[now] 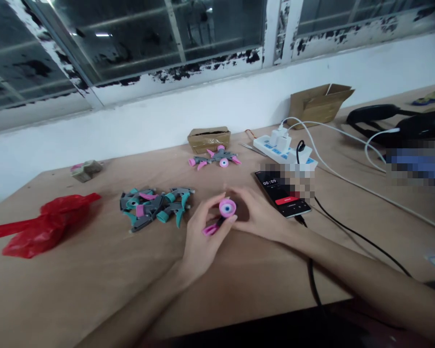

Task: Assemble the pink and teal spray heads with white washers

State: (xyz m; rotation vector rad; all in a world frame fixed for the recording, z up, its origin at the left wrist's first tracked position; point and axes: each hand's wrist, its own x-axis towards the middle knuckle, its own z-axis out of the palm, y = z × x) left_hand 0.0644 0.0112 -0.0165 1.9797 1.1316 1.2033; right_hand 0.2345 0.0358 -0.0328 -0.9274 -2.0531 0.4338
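Pink-capped piece (227,209) is held up above the worktop (94,280), between its front and back edges. Left hand (200,241): thumb and fingers closed around the piece. Right hand (259,215): curved just beside it, fingertips partly behind the cap; cannot tell whether they touch it.

Room about the hands: plain wood runs from the wrists to the front edge, and a wide stretch lies left of the left forearm. Tighter on the right, where the phone (275,191), its timer at 00:09, is just beyond the right hand and a black cable (313,280) hangs over the front edge.

Left of the hands, a heap of grey-and-teal pieces (154,208). Nearer the left edge, a red plastic bag (49,227); a small block (86,171) sits by the back left corner. Toward the back edge, grey-and-pink pieces (224,163) lie in front of a small carton (208,141). Right of these, a white power strip (270,148) with plugs seated; behind it, an open cardboard box (311,106) near the white wall (130,130). Dark windows (130,38) above, frames patchy with black.

Appearance of the piece: round pink cap, white inside with a blue centre; pink lever, darker body mostly hidden.
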